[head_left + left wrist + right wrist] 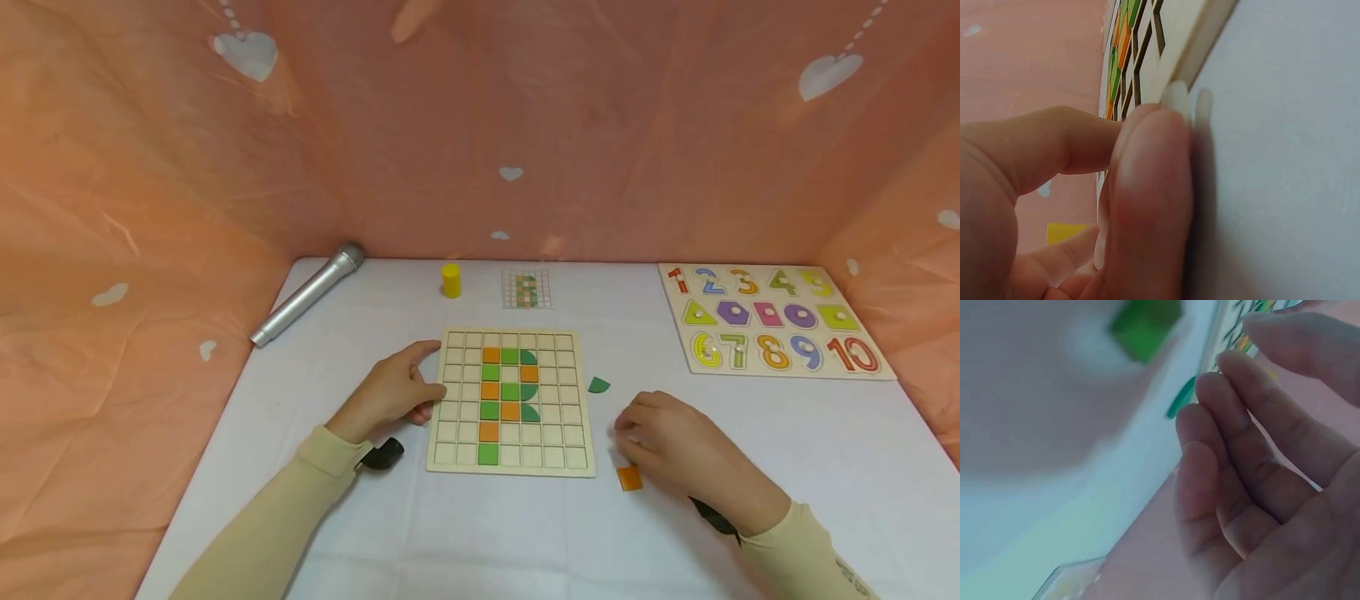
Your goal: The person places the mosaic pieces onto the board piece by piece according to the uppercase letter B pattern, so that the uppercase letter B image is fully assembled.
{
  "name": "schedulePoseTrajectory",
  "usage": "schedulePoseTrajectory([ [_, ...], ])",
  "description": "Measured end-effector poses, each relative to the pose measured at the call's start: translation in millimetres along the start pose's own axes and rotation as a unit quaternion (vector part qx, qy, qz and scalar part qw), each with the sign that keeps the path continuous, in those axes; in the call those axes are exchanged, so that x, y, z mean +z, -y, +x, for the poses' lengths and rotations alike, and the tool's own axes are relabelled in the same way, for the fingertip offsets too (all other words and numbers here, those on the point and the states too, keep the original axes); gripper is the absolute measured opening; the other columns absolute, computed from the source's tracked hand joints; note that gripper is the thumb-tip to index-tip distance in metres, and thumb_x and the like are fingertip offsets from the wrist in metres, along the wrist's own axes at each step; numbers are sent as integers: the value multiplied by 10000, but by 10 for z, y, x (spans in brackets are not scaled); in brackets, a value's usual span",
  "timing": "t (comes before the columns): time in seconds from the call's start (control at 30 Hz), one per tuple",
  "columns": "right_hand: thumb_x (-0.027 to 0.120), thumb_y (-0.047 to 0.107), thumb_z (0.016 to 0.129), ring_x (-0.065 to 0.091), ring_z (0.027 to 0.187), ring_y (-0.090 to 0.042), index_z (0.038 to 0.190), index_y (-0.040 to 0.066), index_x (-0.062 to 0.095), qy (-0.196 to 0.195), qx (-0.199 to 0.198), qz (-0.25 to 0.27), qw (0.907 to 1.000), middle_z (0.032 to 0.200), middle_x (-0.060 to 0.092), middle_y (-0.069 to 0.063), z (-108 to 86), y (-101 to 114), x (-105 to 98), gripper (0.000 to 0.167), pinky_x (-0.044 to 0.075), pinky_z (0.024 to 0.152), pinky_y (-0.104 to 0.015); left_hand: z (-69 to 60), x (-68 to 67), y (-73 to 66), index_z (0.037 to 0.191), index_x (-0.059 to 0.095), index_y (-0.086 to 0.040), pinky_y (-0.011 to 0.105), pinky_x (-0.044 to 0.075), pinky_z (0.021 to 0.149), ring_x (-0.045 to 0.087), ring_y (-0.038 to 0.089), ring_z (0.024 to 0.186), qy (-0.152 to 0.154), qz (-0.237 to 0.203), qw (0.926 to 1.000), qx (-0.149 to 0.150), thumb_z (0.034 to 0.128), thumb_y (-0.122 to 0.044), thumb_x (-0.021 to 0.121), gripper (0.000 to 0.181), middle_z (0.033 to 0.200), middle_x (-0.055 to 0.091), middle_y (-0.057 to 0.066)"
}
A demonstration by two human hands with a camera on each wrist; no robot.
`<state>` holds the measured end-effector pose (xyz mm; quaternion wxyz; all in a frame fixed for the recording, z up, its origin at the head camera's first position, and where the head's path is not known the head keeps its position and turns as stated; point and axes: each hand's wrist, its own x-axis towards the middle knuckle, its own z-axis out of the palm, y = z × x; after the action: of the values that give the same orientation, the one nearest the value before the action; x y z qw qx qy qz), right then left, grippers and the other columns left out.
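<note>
A wooden grid board [558, 458] lies flat, with orange and light green squares and dark green quarter-circles set in its cells. My left hand [390, 387] is at the board's left side, index finger near the upper corner and thumb touching the edge lower down. In the left wrist view the thumb [1150, 181] rests against that edge. To the right of the board, my right hand [678, 442] hovers low with bent, relaxed fingers and nothing visible in them. An orange square [630, 477] lies beside it, and a dark green quarter-circle [598, 385] lies beyond. A blurred green piece [1147, 328] shows in the right wrist view.
Behind the board are a small pattern card [527, 289] and a yellow cylinder [451, 282]. A silver microphone [307, 296] lies at the back left. A number and shape puzzle board [776, 321] lies at the back right. Pink cloth [510, 125] hangs around the table.
</note>
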<state>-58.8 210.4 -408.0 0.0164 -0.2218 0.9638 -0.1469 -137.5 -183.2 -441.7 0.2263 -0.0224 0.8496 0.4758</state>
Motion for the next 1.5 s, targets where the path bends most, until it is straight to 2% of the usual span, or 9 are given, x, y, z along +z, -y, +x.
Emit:
schedulePoseTrajectory([
  [0.17, 882, 195, 873, 684, 1019, -122, 962, 261, 787, 103, 235, -83, 9996, 1017, 706, 130, -233, -44, 10, 146, 640, 921, -432, 1, 9, 14, 1656, 416, -237, 297, 645, 609, 699, 183, 609, -13, -1, 10000, 50, 939, -131, 809, 825, 814, 660, 108],
  [0.33, 912, 270, 855, 660, 1010, -71, 976, 337, 783, 270, 296, -113, 9991, 1050, 673, 195, -425, -13, 73, 189, 637, 909, -389, 5, 10, 15, 1658, 414, -235, 293, 643, 608, 694, 181, 605, -14, -40, 10000, 80, 937, -129, 811, 830, 807, 659, 107],
  [0.6, 942, 253, 819, 659, 1015, -67, 1026, 321, 793, 199, 243, -205, 9993, 1090, 672, 165, -496, 22, 142, 264, 648, 905, -377, 0, 11, 15, 1660, 409, -235, 296, 646, 610, 693, 179, 599, 2, -72, 10000, 66, 936, -131, 809, 834, 806, 659, 109],
  [0.77, 931, 209, 832, 624, 966, -26, 994, 305, 804, -146, -15, -258, 9996, 1036, 644, 194, -447, 30, 184, 227, 634, 840, -309, -3, 16, 11, 1658, 413, -240, 301, 652, 616, 694, 180, 596, -3, -109, 9999, 22, 936, -127, 810, 831, 808, 658, 112],
  [0.9, 938, 197, 827, 610, 948, -29, 955, 309, 793, -300, -169, -238, 9991, 1004, 624, 207, -390, 50, 206, 223, 625, 818, -299, -6, 17, 9, 1657, 417, -238, 299, 652, 617, 691, 182, 594, -3, -113, 9999, 26, 935, -128, 811, 830, 806, 657, 111],
  [1.1, 923, 199, 840, 596, 945, -39, 983, 265, 789, -139, -183, -147, 9996, 1001, 651, 165, -218, 181, 194, 207, 619, 820, -304, -2, 1, 9, 1658, 414, -227, 289, 644, 609, 692, 181, 595, -5, -45, 10000, 59, 936, -129, 808, 829, 808, 660, 110],
  [1.3, 913, 196, 848, 623, 969, -73, 995, 199, 800, -36, -582, -84, 9983, 1009, 672, 111, 49, 411, 229, 186, 624, 831, -312, -12, -9, -1, 1661, 411, -214, 297, 648, 610, 694, 182, 591, -5, -33, 10000, 82, 931, -126, 806, 834, 799, 662, 111],
  [1.5, 901, 185, 858, 609, 903, -83, 979, 177, 808, 11, -900, 2, 9959, 960, 688, 89, 273, 648, 306, 154, 607, 783, -289, -19, -12, 3, 1660, 415, -205, 314, 659, 616, 705, 192, 591, 7, -69, 9999, 146, 922, -115, 799, 837, 793, 665, 118],
])
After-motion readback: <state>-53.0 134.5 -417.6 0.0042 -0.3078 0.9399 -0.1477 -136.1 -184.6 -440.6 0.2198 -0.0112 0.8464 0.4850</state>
